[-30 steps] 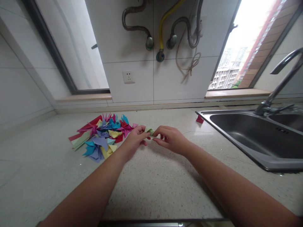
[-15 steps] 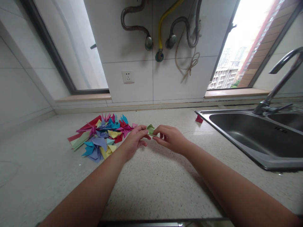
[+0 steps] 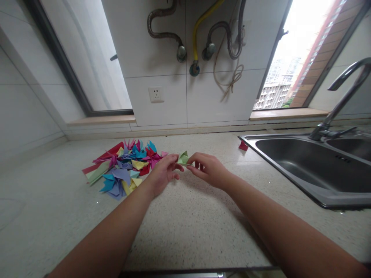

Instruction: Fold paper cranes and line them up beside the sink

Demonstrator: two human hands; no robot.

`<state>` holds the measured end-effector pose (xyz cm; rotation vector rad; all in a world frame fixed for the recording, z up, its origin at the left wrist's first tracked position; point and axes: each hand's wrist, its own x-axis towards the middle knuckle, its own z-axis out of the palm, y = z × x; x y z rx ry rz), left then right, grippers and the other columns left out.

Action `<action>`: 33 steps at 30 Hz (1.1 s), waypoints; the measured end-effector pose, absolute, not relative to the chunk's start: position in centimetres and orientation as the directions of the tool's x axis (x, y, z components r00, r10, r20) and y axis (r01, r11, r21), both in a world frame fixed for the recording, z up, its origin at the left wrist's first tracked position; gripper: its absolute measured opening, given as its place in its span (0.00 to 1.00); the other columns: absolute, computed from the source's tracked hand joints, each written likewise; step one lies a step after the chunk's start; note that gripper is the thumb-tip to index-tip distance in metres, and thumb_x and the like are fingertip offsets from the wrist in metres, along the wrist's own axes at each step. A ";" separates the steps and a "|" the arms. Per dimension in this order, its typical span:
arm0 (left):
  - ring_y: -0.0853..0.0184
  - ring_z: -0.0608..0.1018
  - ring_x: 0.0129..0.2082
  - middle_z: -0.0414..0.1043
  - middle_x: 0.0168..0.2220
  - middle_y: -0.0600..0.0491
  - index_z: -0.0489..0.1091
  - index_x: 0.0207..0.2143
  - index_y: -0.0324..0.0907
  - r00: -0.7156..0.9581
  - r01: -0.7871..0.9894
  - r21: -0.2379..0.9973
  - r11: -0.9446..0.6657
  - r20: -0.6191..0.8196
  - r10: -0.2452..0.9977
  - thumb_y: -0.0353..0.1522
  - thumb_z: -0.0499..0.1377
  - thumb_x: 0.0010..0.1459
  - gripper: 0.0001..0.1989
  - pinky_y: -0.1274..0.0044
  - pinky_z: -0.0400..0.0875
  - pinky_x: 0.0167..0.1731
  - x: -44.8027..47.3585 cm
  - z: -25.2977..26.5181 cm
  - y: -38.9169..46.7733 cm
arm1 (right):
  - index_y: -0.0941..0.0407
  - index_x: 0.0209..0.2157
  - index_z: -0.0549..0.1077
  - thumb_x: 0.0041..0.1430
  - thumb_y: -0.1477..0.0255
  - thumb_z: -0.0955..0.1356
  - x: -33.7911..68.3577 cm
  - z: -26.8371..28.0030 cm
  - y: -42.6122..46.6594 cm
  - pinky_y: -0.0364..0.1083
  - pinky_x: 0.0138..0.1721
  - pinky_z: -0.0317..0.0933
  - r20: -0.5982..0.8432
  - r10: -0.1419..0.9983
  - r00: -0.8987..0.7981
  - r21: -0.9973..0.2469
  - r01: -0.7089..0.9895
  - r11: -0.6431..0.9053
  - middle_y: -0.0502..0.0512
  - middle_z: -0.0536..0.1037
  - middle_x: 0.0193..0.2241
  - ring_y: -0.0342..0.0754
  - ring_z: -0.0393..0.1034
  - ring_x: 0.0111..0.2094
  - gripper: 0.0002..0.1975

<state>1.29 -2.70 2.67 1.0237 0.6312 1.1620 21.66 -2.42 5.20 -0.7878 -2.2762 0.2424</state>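
Observation:
A small light green folded paper is held up between my two hands, above the counter. My right hand pinches its right side between thumb and fingertips. At the paper's left edge is my left hand, its upper fingertips closed on that edge and its lower fingers loosely curled. A peaked flap stands up in the middle of the paper. Just left of my left hand lies a heap of colourful folded papers, in red, pink, blue, purple, yellow and pale green.
A small red folded paper lies by the corner of the steel sink on the right, under a chrome faucet. The speckled counter runs to a tiled wall with a socket and hoses.
My left fingers have drawn back slightly to the left, so more of the green paper and its raised flap shows. My right hand has hardly moved.

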 end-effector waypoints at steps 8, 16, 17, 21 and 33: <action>0.67 0.75 0.39 0.68 0.47 0.48 0.67 0.52 0.45 0.328 -0.385 0.923 -0.005 0.141 0.934 0.36 0.61 0.57 0.19 0.82 0.69 0.22 1.5 3.1 -3.1 | 0.56 0.39 0.72 0.63 0.69 0.66 21.6 5.4 -2.5 0.41 0.32 0.61 0.568 0.634 -0.525 -0.461 0.435 0.773 0.51 0.75 0.32 0.39 0.66 0.29 0.06; 0.64 0.76 0.42 0.69 0.49 0.46 0.69 0.51 0.44 0.365 -0.379 0.925 -0.017 0.167 0.916 0.40 0.63 0.57 0.20 0.81 0.72 0.25 1.5 3.1 -3.2 | 0.56 0.38 0.72 0.62 0.70 0.66 21.6 4.9 -2.1 0.41 0.31 0.60 0.554 0.662 -0.505 -0.504 0.429 0.750 0.52 0.75 0.31 0.41 0.66 0.29 0.06; 0.63 0.76 0.42 0.69 0.49 0.45 0.69 0.51 0.44 0.371 -0.375 0.927 -0.022 0.172 0.913 0.40 0.63 0.57 0.20 0.81 0.71 0.25 1.5 3.1 -3.2 | 0.56 0.38 0.71 0.62 0.70 0.66 21.6 4.9 -2.1 0.41 0.30 0.60 0.550 0.673 -0.495 -0.516 0.432 0.739 0.51 0.74 0.30 0.41 0.66 0.28 0.06; 0.63 0.74 0.43 0.69 0.50 0.43 0.70 0.52 0.42 0.391 -0.313 0.947 -0.068 0.194 0.900 0.39 0.64 0.56 0.22 0.83 0.70 0.25 1.5 3.2 -3.2 | 0.57 0.38 0.71 0.60 0.71 0.66 21.5 4.9 -2.1 0.41 0.29 0.59 0.536 0.694 -0.480 -0.538 0.440 0.719 0.50 0.74 0.28 0.40 0.64 0.25 0.05; 0.66 0.75 0.41 0.70 0.49 0.44 0.68 0.54 0.42 0.352 -0.319 0.946 -0.062 0.179 0.919 0.38 0.63 0.58 0.23 0.83 0.69 0.25 1.4 3.0 -3.0 | 0.56 0.39 0.72 0.61 0.71 0.66 21.6 5.0 -2.3 0.41 0.31 0.59 0.543 0.658 -0.521 -0.485 0.445 0.753 0.51 0.74 0.30 0.40 0.65 0.27 0.06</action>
